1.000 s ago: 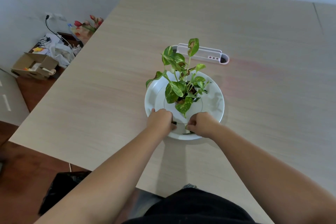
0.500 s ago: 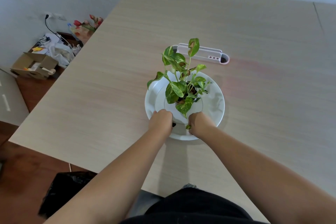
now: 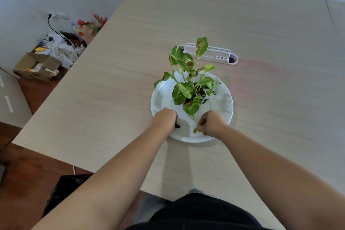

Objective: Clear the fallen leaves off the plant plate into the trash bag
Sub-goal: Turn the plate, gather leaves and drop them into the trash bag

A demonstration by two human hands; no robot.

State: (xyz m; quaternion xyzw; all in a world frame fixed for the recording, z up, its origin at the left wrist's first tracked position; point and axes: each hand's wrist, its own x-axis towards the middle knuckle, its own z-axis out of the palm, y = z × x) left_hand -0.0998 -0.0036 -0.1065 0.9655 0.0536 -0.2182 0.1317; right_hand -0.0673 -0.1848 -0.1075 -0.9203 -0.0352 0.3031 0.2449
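Observation:
A white round plate [image 3: 225, 99] lies on the pale wood table [image 3: 112, 89] with a small potted green plant [image 3: 188, 87] at its middle. My left hand [image 3: 164, 119] rests fisted on the plate's near left rim, and something small and dark [image 3: 177, 126] shows at its fingertips. My right hand [image 3: 211, 123] is over the near right part of the plate, its fingers pinched on a small green fallen leaf [image 3: 195, 129]. A black trash bag [image 3: 63, 192] sits on the floor below the table's near left edge.
A white and pink desk organiser [image 3: 214, 56] lies on the table just behind the plant. On the floor at left are a cardboard box [image 3: 35, 67], crumpled paper and bags, red tulips [image 3: 91, 22] and a wall socket with a black cable.
My right hand has moved a little to the right along the plate's near side and now pinches a green leaf. My left hand has barely moved.

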